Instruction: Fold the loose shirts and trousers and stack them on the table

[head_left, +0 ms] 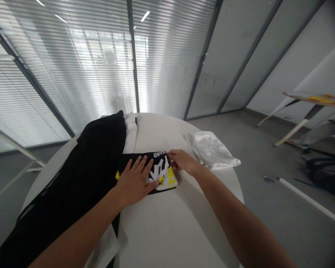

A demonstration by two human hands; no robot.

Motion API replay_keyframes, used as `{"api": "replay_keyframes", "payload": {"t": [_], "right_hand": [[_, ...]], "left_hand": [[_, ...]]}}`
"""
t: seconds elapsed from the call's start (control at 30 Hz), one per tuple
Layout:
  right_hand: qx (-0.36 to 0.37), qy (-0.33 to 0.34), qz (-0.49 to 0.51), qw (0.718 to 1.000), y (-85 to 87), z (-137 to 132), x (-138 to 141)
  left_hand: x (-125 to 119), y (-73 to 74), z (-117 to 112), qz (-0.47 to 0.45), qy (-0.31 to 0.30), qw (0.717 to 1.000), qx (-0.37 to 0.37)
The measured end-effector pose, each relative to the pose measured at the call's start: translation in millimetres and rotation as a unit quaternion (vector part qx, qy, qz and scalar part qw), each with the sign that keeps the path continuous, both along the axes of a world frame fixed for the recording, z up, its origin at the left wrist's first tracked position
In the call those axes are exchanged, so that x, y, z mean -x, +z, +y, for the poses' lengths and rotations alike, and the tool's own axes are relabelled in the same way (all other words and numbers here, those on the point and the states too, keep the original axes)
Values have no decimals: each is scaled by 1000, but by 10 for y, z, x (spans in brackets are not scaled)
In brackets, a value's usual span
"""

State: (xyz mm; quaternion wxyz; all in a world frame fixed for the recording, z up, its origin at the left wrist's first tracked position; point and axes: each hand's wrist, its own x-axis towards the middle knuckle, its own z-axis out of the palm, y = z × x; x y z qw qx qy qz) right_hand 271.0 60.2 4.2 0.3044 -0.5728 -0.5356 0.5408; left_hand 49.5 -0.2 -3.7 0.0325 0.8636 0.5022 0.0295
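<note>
A folded black garment with white and yellow print (159, 168) lies on the round white table (156, 230). My left hand (135, 180) rests flat on its left part, fingers spread. At the garment's far right corner, my right hand (180, 160) pinches the edge between thumb and fingers. Left of both hands, a large black piece of clothing (80, 175) stretches across the table toward me, with white cloth (130, 130) showing beside it. How the printed garment meets the black clothing is partly hidden by my left hand.
A clear plastic bag (210, 149) lies at the table's right edge. Glass partitions with blinds (167, 67) stand behind. On the floor at right are scissors (268, 180), a white tube (309, 201) and a dark bag (328, 173). Another table (301, 97) stands farther right.
</note>
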Motion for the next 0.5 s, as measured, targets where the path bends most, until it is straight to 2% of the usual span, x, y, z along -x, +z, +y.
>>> {"api": "replay_keyframes", "payload": {"t": [0.17,0.23,0.27,0.33,0.4,0.5], "right_hand": [[2,-10,-78,997,50,36,-29],[-42,-29,-104,993,47,8,29],[-87,-45,-126,987,35,-17,71],[-194,-67,-198,958,-7,-77,160],[-259,-45,-279,924,-60,-124,228],[-238,16,-348,907,-117,-126,241]], "left_hand": [[-8,13,-4,8,1,1000,2],[-8,22,-9,9,-3,1000,1],[-6,28,-11,9,-5,1000,1],[6,46,-8,9,-11,1000,-1],[33,65,15,7,-15,1000,-2],[108,75,97,3,0,1000,-12]]}}
